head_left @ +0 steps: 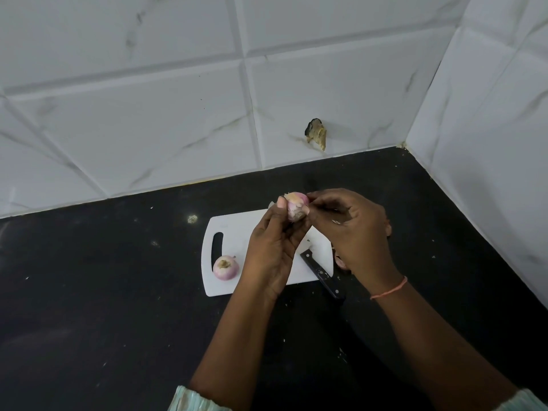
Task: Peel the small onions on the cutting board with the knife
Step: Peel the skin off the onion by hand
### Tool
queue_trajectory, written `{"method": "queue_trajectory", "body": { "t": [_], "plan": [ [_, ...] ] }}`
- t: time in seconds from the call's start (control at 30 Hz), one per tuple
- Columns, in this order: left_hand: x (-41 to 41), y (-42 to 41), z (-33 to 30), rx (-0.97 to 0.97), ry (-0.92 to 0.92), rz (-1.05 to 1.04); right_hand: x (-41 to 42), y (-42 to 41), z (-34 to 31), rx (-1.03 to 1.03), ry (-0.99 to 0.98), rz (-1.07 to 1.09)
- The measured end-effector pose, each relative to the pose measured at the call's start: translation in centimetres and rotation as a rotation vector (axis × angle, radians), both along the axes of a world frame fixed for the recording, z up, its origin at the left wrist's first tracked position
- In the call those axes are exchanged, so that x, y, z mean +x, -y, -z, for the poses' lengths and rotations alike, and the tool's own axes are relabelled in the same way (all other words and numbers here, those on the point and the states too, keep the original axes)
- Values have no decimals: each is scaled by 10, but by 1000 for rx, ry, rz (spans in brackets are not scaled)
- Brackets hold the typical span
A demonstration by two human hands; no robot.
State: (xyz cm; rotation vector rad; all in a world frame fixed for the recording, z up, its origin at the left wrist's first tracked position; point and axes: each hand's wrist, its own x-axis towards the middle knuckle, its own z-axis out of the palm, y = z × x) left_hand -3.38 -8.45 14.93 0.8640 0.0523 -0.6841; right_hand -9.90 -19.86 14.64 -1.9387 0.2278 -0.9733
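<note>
My left hand [271,247] holds a small pinkish onion [295,207] up above the white cutting board [234,229], fingers curled round it. My right hand [353,229] pinches the skin at the onion's right side. A second small onion [226,267] sits on the board's near left corner beside the handle slot. The knife [321,274] lies on the board's near right corner, its black handle hanging over the edge onto the counter; part of its blade is hidden under my hands.
The board lies on a black stone counter [118,292] speckled with bits of peel. White tiled walls meet in a corner at the back right. Some pink onion pieces [340,261] lie right of the board, partly behind my right hand.
</note>
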Motion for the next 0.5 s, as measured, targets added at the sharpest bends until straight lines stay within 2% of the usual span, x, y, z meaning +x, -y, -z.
{"method": "queue_trajectory", "body": {
  "t": [0.37, 0.5],
  "plan": [
    [-2, 2, -2, 11, 42, -2, -2, -6, -1, -13, 37, 31],
    [-1, 2, -1, 21, 48, -16, 0, -6, 0, -89, 64, 43]
  ]
}}
